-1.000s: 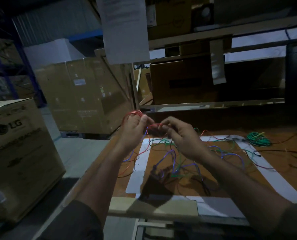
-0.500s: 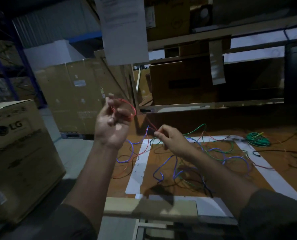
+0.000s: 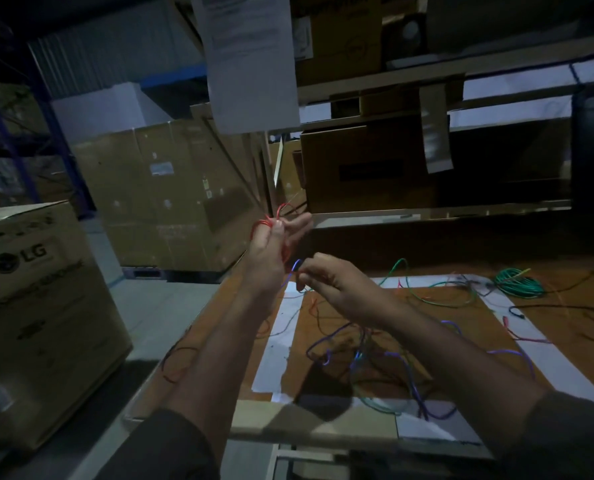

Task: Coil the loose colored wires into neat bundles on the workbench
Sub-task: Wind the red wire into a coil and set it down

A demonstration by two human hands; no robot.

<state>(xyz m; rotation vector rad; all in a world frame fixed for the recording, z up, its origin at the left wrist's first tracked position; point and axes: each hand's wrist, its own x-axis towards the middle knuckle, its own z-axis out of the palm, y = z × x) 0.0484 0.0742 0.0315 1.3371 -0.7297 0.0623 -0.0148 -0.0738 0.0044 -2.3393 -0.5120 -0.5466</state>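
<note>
My left hand (image 3: 271,247) is raised above the workbench's left edge and grips a small coil of red wire (image 3: 277,216) wound round its fingers. Just below and to the right, my right hand (image 3: 326,282) pinches the loose tail of the wire, close to a blue wire end (image 3: 295,265). Loose purple, blue and green wires (image 3: 375,358) lie tangled on the wooden workbench (image 3: 323,327) under my right forearm. A coiled green bundle (image 3: 517,282) rests at the bench's back right.
White tape (image 3: 275,351) marks a rectangle on the bench. A large LG cardboard box (image 3: 36,306) stands on the floor at left, more cartons behind it. Shelving with boxes rises behind the bench, and a paper sheet (image 3: 250,57) hangs overhead.
My left hand moved right and down toward my right hand, with the red coil in it. My right hand rose a little, bringing the wire tail up close to the coil.
</note>
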